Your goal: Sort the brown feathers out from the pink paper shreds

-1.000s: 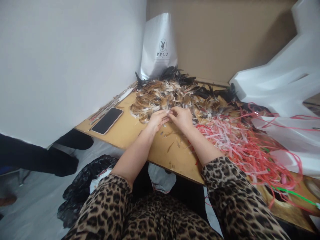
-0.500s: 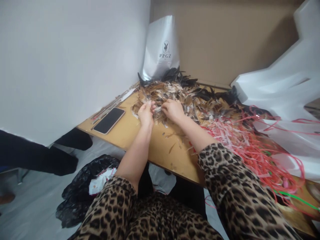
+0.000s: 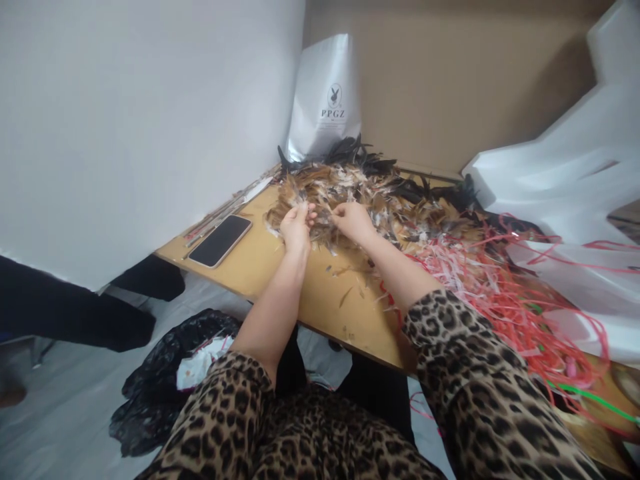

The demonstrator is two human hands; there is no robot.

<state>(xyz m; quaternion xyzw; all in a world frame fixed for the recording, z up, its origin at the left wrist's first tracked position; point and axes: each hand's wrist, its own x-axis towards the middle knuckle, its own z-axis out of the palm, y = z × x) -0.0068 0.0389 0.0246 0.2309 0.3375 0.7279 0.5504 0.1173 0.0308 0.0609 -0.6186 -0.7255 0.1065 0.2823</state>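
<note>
A spread pile of brown, white and grey feathers (image 3: pixel 345 180) covers the back of the wooden table, with long black feathers (image 3: pixel 360 155) along its far edge. At the pile's near left side, my left hand (image 3: pixel 297 227) is closed, palm turned up, with feathers at its pinched fingertips. Just to the right, my right hand (image 3: pixel 354 222) is closed too, thumb and fingertips pressed together over the feathers. What lies between the right fingertips is too small to make out. A small gap separates the two hands.
A dark-screened phone (image 3: pixel 221 241) lies on the table (image 3: pixel 273 267) at left, beside thin sticks. A silver bag (image 3: pixel 325 100) stands behind the feathers. Tangled red and pink strips (image 3: pixel 510 307) lie at right near white plastic (image 3: pixel 545 173). A black plastic bag (image 3: pixel 145 393) rests on the floor.
My right hand has drawn slightly to the right, widening the gap between the hands. The left hand stays at the pile with its fingers closed.
</note>
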